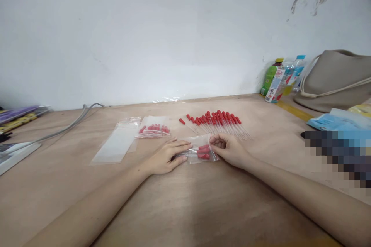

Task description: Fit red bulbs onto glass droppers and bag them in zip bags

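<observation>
A clear zip bag lies flat in front of me, with several glass droppers inside; their red rubber bulbs are at its right end. My left hand rests on the bag's left part, fingers stretched out and thumb apart. At the right end, my right hand pinches the bag's zip edge between thumb and fingers. Just beyond the bag lies a pile of loose droppers with red bulbs. Filled zip bags lie behind my left hand, beside a stack of flat, clear bags.
A grey cable crosses the table's left side near a white-edged object. Drink bottles and a grey drawstring bag stand by the wall on the right. A blue package lies in front of them.
</observation>
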Demonstrator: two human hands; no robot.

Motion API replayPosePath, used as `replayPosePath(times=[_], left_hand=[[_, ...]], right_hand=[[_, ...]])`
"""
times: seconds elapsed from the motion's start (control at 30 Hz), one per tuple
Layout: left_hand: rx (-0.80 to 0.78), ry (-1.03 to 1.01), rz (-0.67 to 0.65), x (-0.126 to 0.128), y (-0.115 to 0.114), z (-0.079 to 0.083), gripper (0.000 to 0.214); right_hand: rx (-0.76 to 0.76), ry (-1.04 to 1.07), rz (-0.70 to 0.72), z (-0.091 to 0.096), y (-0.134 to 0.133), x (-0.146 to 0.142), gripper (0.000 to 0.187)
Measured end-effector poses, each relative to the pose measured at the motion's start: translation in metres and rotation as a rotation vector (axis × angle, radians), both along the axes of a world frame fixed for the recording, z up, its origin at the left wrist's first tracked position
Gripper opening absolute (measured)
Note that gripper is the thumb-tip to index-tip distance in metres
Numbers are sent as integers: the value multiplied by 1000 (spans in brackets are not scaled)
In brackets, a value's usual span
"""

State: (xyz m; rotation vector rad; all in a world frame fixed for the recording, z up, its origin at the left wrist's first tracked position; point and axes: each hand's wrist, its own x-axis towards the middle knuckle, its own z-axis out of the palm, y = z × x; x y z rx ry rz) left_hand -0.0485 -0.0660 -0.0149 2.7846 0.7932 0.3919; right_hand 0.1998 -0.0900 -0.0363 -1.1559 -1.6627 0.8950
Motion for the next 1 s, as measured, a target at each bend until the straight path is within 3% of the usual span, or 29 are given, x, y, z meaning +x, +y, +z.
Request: replayPosePath(times=[0.1,0.23,0.33,0.47,0.57,0.7,1.0], left_hand=[[8,0,-2,0,0,-1,43],[9,-2,-1,-1,-1,-1,42],[11,-8,-6,-1,-1,-1,42],[9,1,-7,-1,-1,-1,42],[3,13,-1,-1,-1,-1,43],[4,2,-6,-1,-1,-1,43],[-6,2,-7,-1,-1,0,43]], right_hand=[[48,65,19,-1,-2,-2,11],[-4,60,94,-3,-2,-2,11],[36,36,48,-2,2,2,13],[275,-301,-172,10,12,11,10],[361,-600,-333,23,25,13,11],[302,-803,-494,33,50,5,19],[150,-861,-514,34,87,-29,29]])
